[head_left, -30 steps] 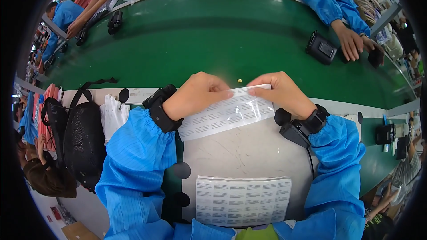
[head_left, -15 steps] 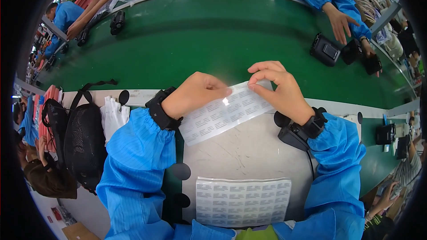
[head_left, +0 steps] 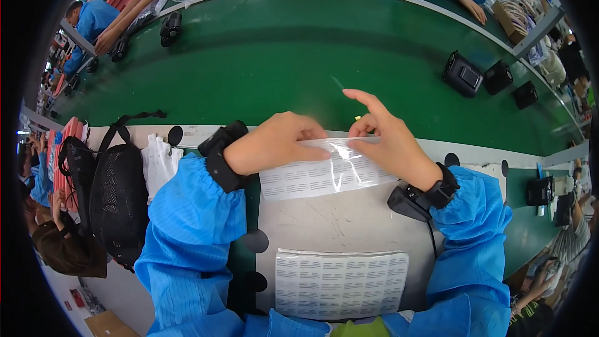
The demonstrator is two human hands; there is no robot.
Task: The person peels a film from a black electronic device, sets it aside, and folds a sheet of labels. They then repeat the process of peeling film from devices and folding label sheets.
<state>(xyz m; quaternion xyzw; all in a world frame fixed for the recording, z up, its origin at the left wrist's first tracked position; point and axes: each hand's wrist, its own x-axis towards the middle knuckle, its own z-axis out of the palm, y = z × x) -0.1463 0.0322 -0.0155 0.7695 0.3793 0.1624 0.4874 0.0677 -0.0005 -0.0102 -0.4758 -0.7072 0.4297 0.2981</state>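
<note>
Green covers the desk before us, with a pale board at our front and, near our body, the lower label sheets lying flat on it. Above the board's far part we have the upper label sheet: we judge it light, limp and slick under its glare, easily creased, so best taken at the margins with flat fingertips. Our hands stand apart along its far edge: the left hand pinches it between thumb and fingers, while the right hand lays its thumb on it, forefinger raised; we cannot tell whether that grip is closed. Bulky wrist units could catch the paper, as could the black cable. Black devices sit well apart, far right; black discs lie nearer. Just beyond our right fingers shows a yellow scrap; a clear sliver seems to touch the raised fingertip, though it is too faint for certainty.
</note>
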